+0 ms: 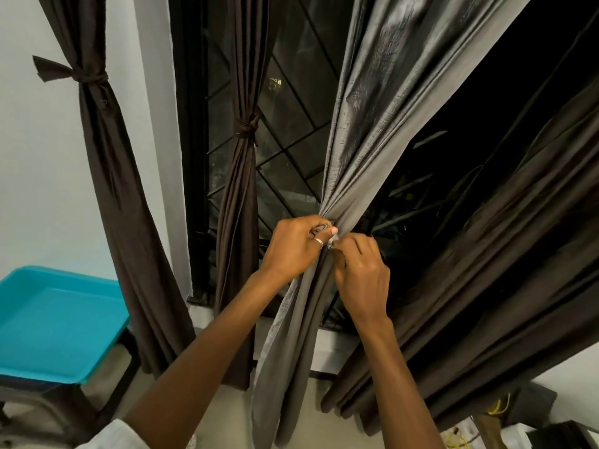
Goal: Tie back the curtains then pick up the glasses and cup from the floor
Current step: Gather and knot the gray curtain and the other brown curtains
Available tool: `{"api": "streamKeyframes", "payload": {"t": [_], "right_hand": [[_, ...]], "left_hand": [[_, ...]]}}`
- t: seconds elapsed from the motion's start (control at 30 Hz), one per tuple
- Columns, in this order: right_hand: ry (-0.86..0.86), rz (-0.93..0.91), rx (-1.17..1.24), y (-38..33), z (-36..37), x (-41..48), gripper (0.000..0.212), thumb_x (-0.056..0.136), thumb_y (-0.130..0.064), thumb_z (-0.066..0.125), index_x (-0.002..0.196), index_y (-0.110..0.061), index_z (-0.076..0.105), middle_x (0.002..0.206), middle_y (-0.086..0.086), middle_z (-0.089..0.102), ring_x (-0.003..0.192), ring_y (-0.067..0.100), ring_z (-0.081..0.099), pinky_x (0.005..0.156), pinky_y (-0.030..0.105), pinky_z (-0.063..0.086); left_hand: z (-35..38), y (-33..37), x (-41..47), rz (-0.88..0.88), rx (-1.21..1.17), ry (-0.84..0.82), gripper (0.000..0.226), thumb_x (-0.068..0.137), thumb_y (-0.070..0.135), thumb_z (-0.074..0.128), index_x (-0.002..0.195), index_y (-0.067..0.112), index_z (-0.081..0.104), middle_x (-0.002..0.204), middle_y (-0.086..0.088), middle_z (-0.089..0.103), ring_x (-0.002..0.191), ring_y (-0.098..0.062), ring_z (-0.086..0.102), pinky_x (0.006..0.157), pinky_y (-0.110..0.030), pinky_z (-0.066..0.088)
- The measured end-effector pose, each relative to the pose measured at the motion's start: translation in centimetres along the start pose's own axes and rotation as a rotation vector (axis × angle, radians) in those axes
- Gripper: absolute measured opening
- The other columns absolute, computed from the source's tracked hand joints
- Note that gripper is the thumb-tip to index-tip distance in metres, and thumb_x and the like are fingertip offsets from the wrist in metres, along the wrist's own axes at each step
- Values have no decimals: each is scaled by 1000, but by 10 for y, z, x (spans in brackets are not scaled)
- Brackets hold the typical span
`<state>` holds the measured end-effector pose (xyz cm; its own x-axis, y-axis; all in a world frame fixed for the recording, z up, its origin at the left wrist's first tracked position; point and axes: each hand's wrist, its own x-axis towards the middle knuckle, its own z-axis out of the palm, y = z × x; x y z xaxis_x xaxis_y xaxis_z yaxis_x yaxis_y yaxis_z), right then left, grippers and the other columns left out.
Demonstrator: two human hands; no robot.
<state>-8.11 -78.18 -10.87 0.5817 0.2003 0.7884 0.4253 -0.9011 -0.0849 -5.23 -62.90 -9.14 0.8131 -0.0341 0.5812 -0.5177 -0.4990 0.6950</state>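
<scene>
Low on my left, a turquoise tray (61, 319) lies flat on a small dark-framed counter (128, 351). The counter stands on a pale floor (227, 416). Low on my right, yellow cords (497, 408) lie among clutter on the floor, too blurred for me to identify.

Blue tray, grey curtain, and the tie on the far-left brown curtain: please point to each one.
Blue tray (55, 319): head view, bare inner bottom.
Grey curtain (372, 108): head view, upper folds.
Tie (90, 77): head view, the knot.
</scene>
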Motion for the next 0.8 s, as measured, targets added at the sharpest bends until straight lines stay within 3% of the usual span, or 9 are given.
{"api": "streamKeyframes", "payload": {"t": [0.1,0.27,0.43,0.57,0.7,0.8], "right_hand": [[-25,37,67,6,-2,1,6,92,-3,68,94,-9,67,99,3,65,87,17,59,54,33,51],[-49,32,190,18,-11,3,3,93,-6,64,94,-8,65,97,1,62,85,18,60,65,36,53],[-54,86,253,32,-16,4,9,90,1,66,88,-6,62,93,0,57,73,14,54,64,29,48],[-61,168,300,55,-21,-3,10,90,-2,70,87,-8,62,89,-1,57,75,12,56,66,30,49],[-96,241,338,58,-21,-4,12,91,-5,71,87,-11,61,86,-3,57,76,9,57,67,19,45],[-113,282,350,61,-19,-4,12,92,-6,70,90,-14,61,89,-3,59,81,10,58,70,21,46]], "left_hand": [[-4,-3,-1,94,71,50,27,93,38,71,109,18,79,97,6,67,79,-6,63,73,-30,57],[-19,-4,0,232,246,43,42,94,55,57,108,22,79,98,5,74,83,-13,70,65,-37,58],[-20,-10,1,251,308,-2,41,97,50,57,110,18,78,100,2,75,86,-17,72,69,-39,59],[-30,-26,-3,261,364,-26,38,98,44,58,111,15,77,103,0,75,86,-19,71,69,-40,59],[-23,-24,-3,231,379,-59,40,99,47,54,113,15,74,102,0,70,83,-20,68,67,-41,57],[-18,-19,-4,187,375,-71,37,100,47,55,113,16,71,100,2,66,83,-19,66,66,-42,56]]}}
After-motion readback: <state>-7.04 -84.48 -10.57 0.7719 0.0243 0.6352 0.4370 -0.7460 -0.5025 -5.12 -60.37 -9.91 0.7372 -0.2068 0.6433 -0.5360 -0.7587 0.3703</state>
